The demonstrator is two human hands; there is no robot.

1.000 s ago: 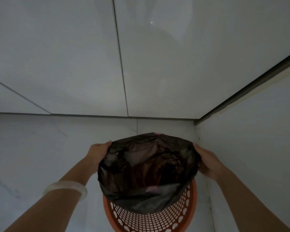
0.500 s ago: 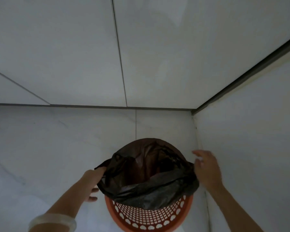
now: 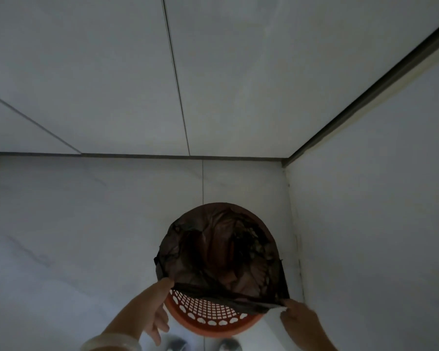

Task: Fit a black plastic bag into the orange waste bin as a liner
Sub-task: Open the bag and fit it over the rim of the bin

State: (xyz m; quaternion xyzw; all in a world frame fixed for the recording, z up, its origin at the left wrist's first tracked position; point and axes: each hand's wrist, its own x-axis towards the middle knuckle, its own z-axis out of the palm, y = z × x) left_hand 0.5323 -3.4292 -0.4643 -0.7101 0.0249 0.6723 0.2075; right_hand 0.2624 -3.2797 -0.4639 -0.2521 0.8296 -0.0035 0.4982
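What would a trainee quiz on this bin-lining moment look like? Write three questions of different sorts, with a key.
1. True or false: the black bag is already folded over the near rim of the orange bin.
2. Multiple choice: where does the bin stand? A) in a floor corner beside a wall B) on a table C) inside a cupboard
3. Short answer: what does each hand hold?

Key
1. False: the near edge is stretched across the opening, and the bin's lattice shows bare below it.
2. A
3. The left hand and right hand each have a grip on one end of the bag's near edge.
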